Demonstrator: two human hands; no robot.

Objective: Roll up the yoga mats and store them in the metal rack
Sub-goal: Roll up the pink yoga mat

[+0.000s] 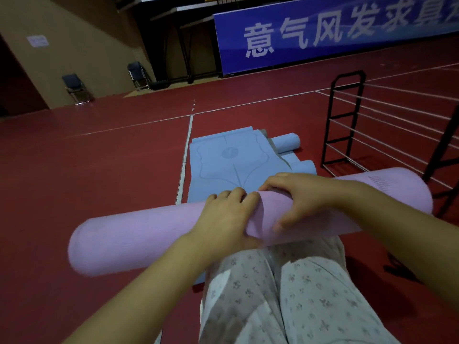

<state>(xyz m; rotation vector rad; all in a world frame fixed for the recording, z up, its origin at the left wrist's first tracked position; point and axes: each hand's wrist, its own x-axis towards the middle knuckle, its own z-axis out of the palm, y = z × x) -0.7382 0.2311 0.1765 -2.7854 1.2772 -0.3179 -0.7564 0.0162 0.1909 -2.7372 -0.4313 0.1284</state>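
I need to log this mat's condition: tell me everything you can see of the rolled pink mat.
The pink rolled yoga mat is a long, thick, matte, foam-like cylinder, lying crosswise over the person's lap. Faint ribbed print marks its right end. The left hand and right hand press on its middle, gripping the loose outer edge.

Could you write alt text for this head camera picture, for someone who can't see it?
Seen from above, a person's left hand and right hand grip a rolled pink yoga mat across their lap. Ahead, a blue mat lies flat on the red floor, with an empty black metal rack to the right.
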